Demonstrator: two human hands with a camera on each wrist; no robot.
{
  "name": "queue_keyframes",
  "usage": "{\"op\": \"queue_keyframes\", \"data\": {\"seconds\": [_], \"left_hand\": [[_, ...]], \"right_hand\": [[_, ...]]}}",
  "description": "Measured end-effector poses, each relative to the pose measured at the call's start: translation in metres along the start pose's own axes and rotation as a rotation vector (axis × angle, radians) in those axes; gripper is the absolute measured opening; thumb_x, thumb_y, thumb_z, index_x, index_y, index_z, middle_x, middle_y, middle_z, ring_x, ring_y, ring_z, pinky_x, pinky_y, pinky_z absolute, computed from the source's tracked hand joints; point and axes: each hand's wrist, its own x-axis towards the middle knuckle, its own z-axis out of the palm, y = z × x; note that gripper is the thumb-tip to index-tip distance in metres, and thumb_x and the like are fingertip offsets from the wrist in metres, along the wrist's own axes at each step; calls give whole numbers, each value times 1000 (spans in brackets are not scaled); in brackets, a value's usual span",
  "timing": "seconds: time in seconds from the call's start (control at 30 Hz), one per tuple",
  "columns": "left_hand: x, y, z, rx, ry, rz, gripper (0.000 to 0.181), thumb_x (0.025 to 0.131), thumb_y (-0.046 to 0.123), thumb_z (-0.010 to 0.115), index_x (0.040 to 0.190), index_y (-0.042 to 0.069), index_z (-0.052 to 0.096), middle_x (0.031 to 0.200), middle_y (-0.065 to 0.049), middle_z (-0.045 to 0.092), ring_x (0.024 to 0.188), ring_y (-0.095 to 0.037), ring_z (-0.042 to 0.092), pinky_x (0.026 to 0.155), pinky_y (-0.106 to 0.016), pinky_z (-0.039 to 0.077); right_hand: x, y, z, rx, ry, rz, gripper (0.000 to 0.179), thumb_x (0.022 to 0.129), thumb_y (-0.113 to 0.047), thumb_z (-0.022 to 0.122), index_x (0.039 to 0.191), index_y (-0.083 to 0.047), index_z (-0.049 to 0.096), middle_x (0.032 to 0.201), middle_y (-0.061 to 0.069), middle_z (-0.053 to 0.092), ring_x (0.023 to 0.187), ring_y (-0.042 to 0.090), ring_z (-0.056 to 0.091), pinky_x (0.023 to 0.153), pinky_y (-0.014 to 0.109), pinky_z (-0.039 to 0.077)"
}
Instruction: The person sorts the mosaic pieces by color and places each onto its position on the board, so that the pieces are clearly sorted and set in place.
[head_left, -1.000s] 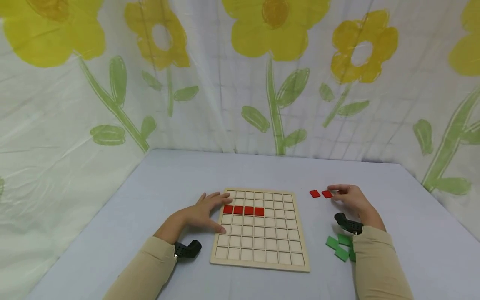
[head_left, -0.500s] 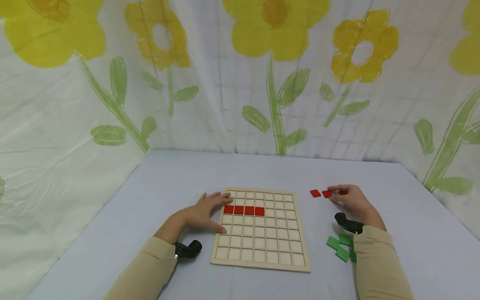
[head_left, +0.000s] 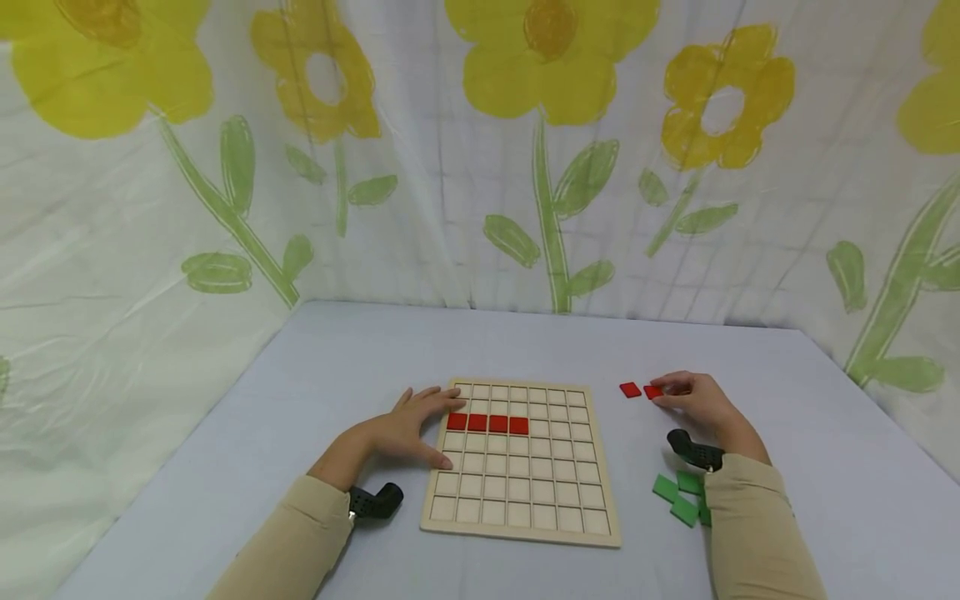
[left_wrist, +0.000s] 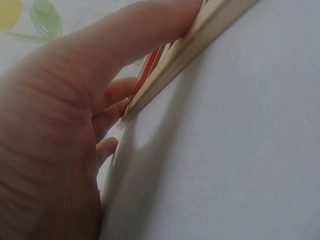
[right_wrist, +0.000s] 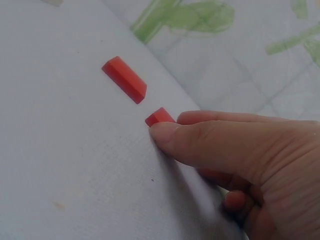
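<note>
My left hand [head_left: 399, 427] rests on the left edge of a pale wooden grid board [head_left: 520, 535], thumb and fingers spread apart. Four-sided red tiles sit in a row on the board, the rightmost red tile [head_left: 518, 426] near its middle. In the left wrist view the thumb [left_wrist: 165, 22] lies on the board's rim. To the right of the board, my right hand [head_left: 707, 404] pinches a red square tile [right_wrist: 161, 116] between thumb and forefinger, down at the table. Another loose red tile [head_left: 630, 390] lies just left of it, apart. The fingers hide part of the pinched tile.
Several green tiles [head_left: 683, 510] lie on the white table [head_left: 360, 342] beside the right forearm, which partly covers them. A white curtain [head_left: 420, 250] with painted yellow flowers hangs behind the table. Black wrist devices are on both arms.
The right hand's thumb and forefinger have closed in on the red tile, covering more of it. My left hand stays where it was on the board.
</note>
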Motion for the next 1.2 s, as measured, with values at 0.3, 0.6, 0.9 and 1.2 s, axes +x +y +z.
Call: {"op": "queue_keyframes", "data": {"seconds": [0.3, 0.6, 0.9, 1.2], "left_hand": [[0, 0, -1, -4, -2, -9, 90, 69, 51, 75, 145, 24, 34, 156, -1, 22, 145, -28, 7, 115, -55, -6], [0, 0, -1, -6, 2, -2, 90, 69, 50, 75, 144, 22, 35, 155, 0, 24, 145, -29, 8, 115, -55, -5], [0, -1, -2, 0, -4, -8, 90, 69, 51, 75, 145, 25, 34, 155, 0, 22, 146, -28, 7, 116, -54, -6], [-2, 2, -1, 1, -5, -26, 90, 69, 52, 75, 144, 24, 35, 156, -1, 22, 145, -28, 8, 116, -55, -5]], "right_hand": [[-1, -3, -3, 1, -9, 1, 43, 82, -26, 71, 114, 2, 63, 95, 9, 61, 83, 18, 48, 64, 21, 42], [2, -3, -1, -14, -6, 41, 42, 80, -27, 73, 109, 3, 65, 97, 11, 65, 80, 17, 51, 63, 22, 44], [-1, -5, -2, -3, -8, 51, 44, 81, -30, 72, 108, 3, 65, 99, 11, 65, 82, 17, 52, 65, 23, 45], [1, -3, -2, 14, -16, 42, 49, 80, -35, 73, 111, 3, 65, 102, 13, 66, 84, 16, 53, 66, 23, 44]]}}
